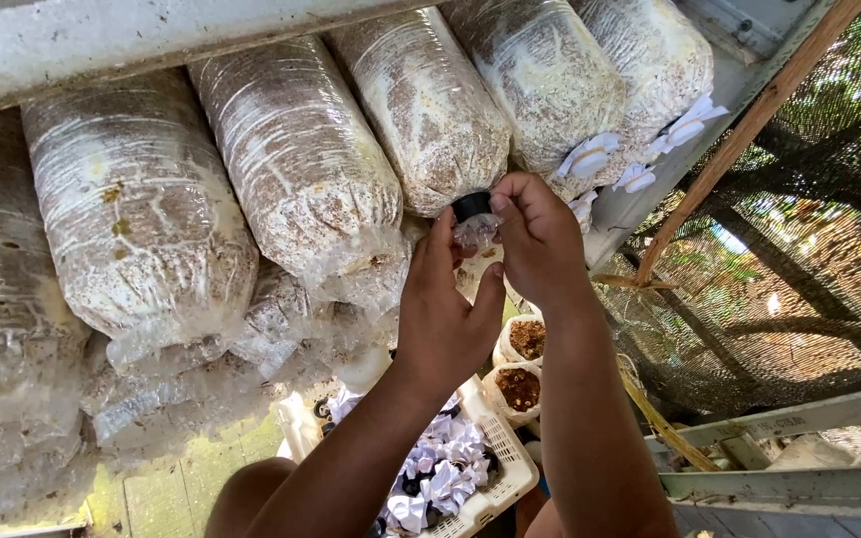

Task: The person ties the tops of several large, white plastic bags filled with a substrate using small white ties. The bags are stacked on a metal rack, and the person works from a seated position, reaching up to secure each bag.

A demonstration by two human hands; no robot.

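Note:
Both my hands are raised to the mouth of a clear plastic bag packed with brown and white substrate (430,110) lying on a shelf. My right hand (540,239) grips a black ring collar (470,205) at the bag's neck. My left hand (445,314) pinches the gathered clear plastic neck (474,233) just below the ring. Beside this bag lie more such bags, one to its left (296,159) and one to its right (550,80).
A white plastic basket (505,458) with several white paper plugs and black rings sits below my arms. Two open bags of brown substrate (520,387) stand next to it. A wooden stick (739,139) and dark shade netting (819,259) are on the right. A metal shelf rail (102,40) runs above.

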